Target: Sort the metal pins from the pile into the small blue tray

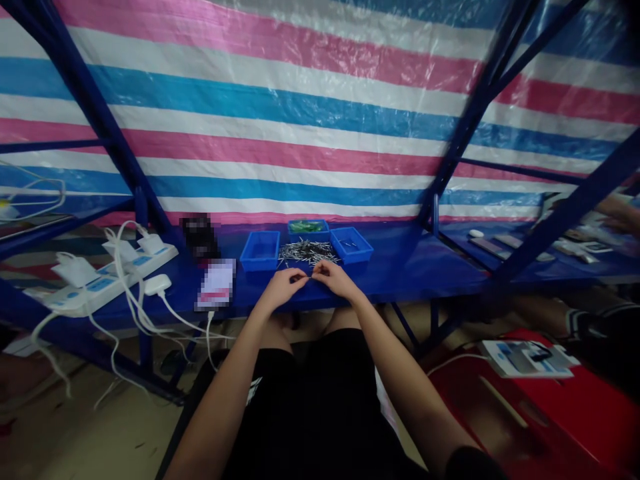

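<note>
My left hand (284,288) and my right hand (336,280) meet at the front edge of the blue table, thumbs and fingers pinched. Something small and thin shows between their fingertips, too small to name. Just beyond lies a loose pile of thin silvery metal pieces (307,252), like pins or rivets. Around it stand three blue bins: the left bin (260,251), the back bin (308,227) with green stuff inside, and the right bin (352,245), tilted in the view, with a few thin pieces in it.
A white power strip (105,280) with chargers and tangled cables (143,313) takes up the table's left. A phone (217,285) and a dark object (200,235) lie nearby. Blue frame posts (467,127) rise on both sides. A red stool (540,407) holding a box (530,359) stands right.
</note>
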`<state>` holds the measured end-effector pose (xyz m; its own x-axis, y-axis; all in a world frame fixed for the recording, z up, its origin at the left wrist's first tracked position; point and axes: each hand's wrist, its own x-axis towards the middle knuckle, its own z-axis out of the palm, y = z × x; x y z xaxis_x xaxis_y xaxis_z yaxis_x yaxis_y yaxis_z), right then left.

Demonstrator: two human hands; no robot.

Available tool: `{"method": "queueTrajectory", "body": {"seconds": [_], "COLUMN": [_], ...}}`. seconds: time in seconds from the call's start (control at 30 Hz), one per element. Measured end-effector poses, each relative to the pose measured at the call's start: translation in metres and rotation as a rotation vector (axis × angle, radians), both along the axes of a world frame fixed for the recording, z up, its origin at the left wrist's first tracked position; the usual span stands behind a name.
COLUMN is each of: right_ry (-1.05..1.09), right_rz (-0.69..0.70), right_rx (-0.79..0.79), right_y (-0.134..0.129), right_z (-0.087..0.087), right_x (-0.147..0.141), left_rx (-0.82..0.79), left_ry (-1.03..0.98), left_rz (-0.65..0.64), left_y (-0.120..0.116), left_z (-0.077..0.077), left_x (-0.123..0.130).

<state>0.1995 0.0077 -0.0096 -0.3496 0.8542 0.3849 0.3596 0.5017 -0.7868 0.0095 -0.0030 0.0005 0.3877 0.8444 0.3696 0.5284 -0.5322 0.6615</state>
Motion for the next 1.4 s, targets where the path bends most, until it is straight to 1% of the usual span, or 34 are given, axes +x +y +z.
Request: {"method": "queueTrajectory", "body": {"seconds": [0.1,0.23,0.33,0.43,0.5,0.6,0.67,0.83,0.97,1.13,1.4], "right_ry": [-0.021,-0.202,-0.281,-0.321,-0.33,-0.306,-0.27,-0.2,-0.192,-0.22,-0.329], "right_rz": [-0.016,-0.046,-0.05,-0.038,-0.039,-0.056,-0.071,-0.087,-0.091,-0.072,-0.022], "right_rx": [0.031,0.17,0.229,0.252,0.257,0.243,0.231,0.19,0.174,0.212,0.255], "right_y": [-0.003,-0.007,-0.007,-0.007,-0.008,-0.01,-0.013,-0.018,-0.019,-0.017,-0.013], "right_z": [0.001,0.002,0.001,0.001,0.001,0.003,0.005,0.01,0.011,0.008,0.004], "right_x": [0.0,-0.002,-0.003,-0.003,-0.002,-0.003,-0.003,-0.005,-0.004,-0.004,-0.003], "left_rx": [-0.016,-0.013,-0.015,-0.014,-0.03,-0.093,-0.115,-0.084,-0.056,-0.055,-0.04], "left_ry": [-0.046,-0.115,-0.128,-0.129,-0.163,-0.26,-0.286,-0.23,-0.157,-0.115,-0.109], "left_rz": [0.03,0.041,0.019,0.005,0.005,-0.003,-0.005,0.008,0.026,0.028,-0.011], "left_y": [-0.001,-0.002,-0.002,-0.003,-0.003,-0.004,-0.005,-0.004,-0.001,0.0,-0.004], "left_z": [0.001,0.002,0.002,0.003,0.003,0.003,0.003,0.002,-0.002,-0.003,0.003], "left_x": [0.001,0.001,0.001,0.001,0.001,0.001,0.001,0.001,0.001,0.002,0.002]}}
